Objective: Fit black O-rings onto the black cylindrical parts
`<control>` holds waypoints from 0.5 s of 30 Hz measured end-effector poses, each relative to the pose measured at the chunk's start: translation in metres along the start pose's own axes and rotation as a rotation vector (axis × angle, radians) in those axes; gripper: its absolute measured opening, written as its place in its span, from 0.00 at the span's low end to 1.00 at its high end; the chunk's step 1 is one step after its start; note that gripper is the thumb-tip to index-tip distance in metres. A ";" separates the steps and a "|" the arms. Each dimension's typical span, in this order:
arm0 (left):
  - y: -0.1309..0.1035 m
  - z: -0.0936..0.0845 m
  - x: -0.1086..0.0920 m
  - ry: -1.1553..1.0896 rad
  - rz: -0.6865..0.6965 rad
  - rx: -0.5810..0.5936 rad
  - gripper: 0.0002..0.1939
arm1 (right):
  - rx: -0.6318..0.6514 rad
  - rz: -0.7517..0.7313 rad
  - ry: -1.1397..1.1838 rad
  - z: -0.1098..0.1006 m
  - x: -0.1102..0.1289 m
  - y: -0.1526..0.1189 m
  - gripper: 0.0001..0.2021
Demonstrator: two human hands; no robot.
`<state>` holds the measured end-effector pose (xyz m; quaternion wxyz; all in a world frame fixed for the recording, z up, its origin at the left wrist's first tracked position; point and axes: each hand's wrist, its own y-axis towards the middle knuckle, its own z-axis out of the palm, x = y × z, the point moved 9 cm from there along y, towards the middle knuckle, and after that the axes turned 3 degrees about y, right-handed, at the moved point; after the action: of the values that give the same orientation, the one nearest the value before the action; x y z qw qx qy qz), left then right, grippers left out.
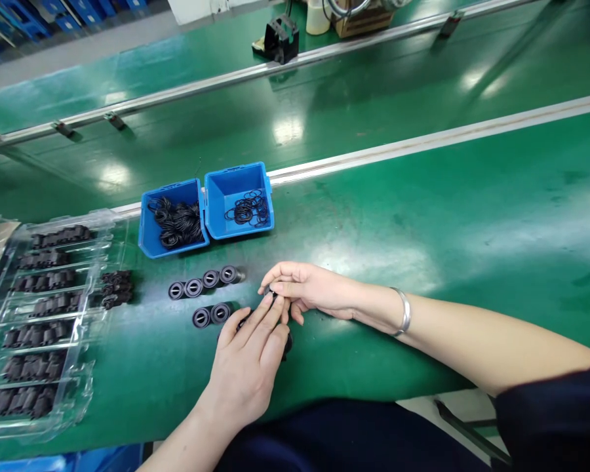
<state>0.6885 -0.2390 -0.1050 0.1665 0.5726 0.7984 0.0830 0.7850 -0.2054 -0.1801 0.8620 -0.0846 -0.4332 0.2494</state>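
My right hand (307, 288) is closed, thumb and fingers pinching a small black round part (269, 288) that mostly hides behind the fingertips. From below, my left hand (250, 360) reaches up to the same part, back of the hand upward, its fingertips pressed against it and meeting the right fingers. More black parts (288, 344) show only at the edges of the left hand. Left of the hands stand several black cylindrical parts with slotted ends, in a back row (194, 287) and a front pair (211, 314).
Two blue bins hold black rings: a fuller left bin (147, 229) and a right bin (219, 203) with fewer. A clear plastic tray (86, 367) of black moulded parts lies at left, beside a small black stack (117, 288). A metal rail (324, 167) crosses the green table (423, 216).
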 end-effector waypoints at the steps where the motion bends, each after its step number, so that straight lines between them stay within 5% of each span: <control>1: 0.000 -0.001 0.001 -0.011 0.001 -0.002 0.15 | -0.003 -0.004 0.006 -0.001 0.000 0.001 0.03; 8: -0.003 -0.001 0.002 -0.055 0.126 0.051 0.15 | -0.029 0.023 -0.003 -0.001 0.002 0.001 0.09; 15: -0.001 0.002 0.002 -0.013 0.069 0.077 0.15 | -0.085 -0.035 -0.159 -0.006 0.002 0.003 0.04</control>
<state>0.6881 -0.2375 -0.1072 0.1465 0.6065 0.7796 0.0543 0.7895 -0.2016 -0.1832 0.8247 -0.0933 -0.5120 0.2216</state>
